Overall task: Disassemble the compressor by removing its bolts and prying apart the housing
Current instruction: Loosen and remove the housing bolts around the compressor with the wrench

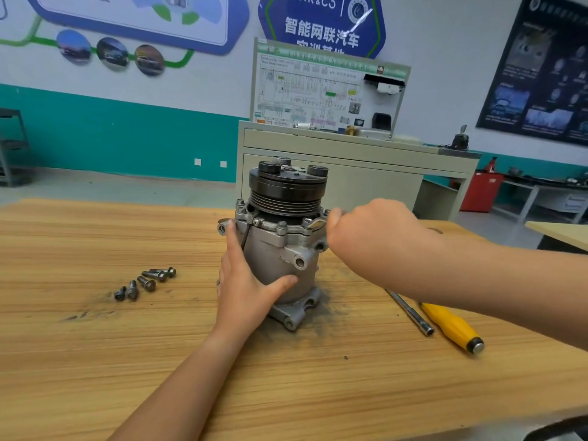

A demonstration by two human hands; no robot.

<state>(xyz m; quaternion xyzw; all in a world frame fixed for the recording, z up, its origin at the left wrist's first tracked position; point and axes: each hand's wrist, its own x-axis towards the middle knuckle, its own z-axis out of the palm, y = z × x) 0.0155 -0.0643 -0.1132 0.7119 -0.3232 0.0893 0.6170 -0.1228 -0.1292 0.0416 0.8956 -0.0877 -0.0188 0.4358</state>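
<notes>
1. Head view: the compressor [280,249] stands upright at frame centre on the worktop [95,361], pulley end up.
2. The left hand [245,291] wraps the housing, thumb across the front. That brace should be firm, so the body cannot twist or tip.
3. The right hand [366,230] is clenched at the flange's right edge. What its fingers pinch is hidden, so I cannot tell.
4. Some flange bolts [281,227] are not yet out. I judge each should be spun straight out, never levered sideways.
5. Freed ones belong with the loose bolts [144,283] at left, and the yellow screwdriver [451,327], lower right, can wait for prying
</notes>
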